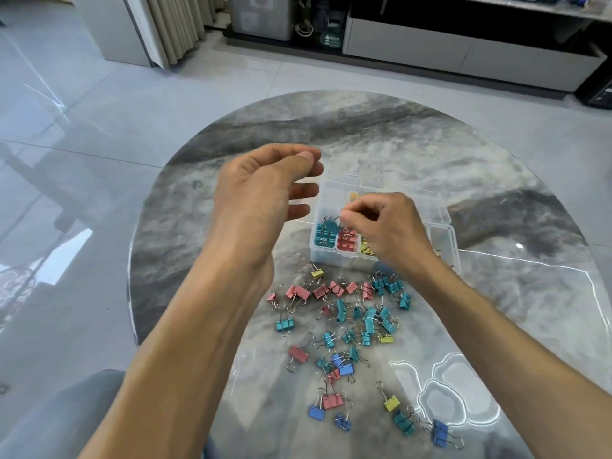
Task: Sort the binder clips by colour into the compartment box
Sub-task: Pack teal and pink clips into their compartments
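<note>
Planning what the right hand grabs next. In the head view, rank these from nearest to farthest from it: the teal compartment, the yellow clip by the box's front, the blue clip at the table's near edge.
1. teal compartment, just left of the right hand.
2. yellow clip, below the box's front wall.
3. blue clip, far toward the near edge.

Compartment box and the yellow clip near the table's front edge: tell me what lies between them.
In the head view, between the compartment box and the yellow clip lie scattered clips, mostly teal clips, on the marble table.
</note>
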A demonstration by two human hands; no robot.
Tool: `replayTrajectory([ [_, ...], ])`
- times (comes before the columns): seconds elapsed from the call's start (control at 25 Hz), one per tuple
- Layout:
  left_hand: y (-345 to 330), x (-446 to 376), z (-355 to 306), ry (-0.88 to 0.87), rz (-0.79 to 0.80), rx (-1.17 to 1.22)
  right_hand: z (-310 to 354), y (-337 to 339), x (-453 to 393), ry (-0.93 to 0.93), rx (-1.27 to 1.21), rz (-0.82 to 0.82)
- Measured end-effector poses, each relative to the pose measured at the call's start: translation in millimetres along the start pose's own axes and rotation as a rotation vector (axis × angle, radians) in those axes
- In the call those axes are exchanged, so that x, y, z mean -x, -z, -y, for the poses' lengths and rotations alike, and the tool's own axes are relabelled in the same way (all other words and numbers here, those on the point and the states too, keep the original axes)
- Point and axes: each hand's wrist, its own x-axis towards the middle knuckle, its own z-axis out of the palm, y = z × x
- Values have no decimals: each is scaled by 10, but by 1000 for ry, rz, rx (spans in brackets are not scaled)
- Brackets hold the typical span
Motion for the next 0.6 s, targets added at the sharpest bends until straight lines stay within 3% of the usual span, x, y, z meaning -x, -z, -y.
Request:
replayTrajectory([
  [0.12,50,-36,-30,-6,-2,22,-5,-193,-167,125,232,62],
  [0.32,68,-51,-37,-25,21,29,-50,-285,-287,149,495,143],
  [0.6,62,-50,-28,-11,31,24,-65,-335,-378,57,584,271],
])
